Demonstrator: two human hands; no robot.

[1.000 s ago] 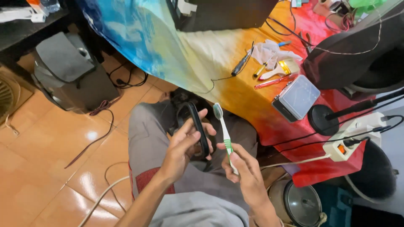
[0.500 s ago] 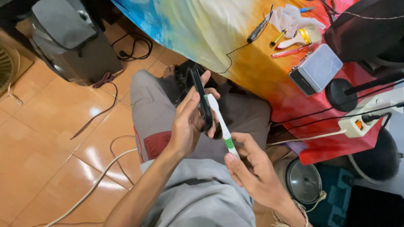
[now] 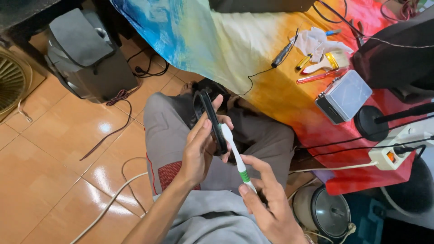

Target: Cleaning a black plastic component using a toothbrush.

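Holding a black phone (image 3: 211,118) edge-on in the left hand (image 3: 199,151), fingers wrapping its back, thumb lying along the near edge, grip closing on it above the lap. Pinching a white toothbrush with a green band (image 3: 234,153) in the right hand (image 3: 266,203), thumb and fingertips pressing together on the lower handle, head end angling up and touching the phone's side. Sitting on an orange tiled floor (image 3: 54,153), grey trousers (image 3: 172,122) showing beneath both hands.

Lying just beyond the knees: a bench (image 3: 253,54) draped in a blue, yellow and red cloth. Resting on that cloth, well apart from the hands: a dark screwdriver (image 3: 282,53), a crumpled white cloth (image 3: 314,40), a small grey box (image 3: 344,96), a white power strip (image 3: 398,149) at the bench's right edge. Standing on the floor at upper left: a grey speaker (image 3: 88,58).
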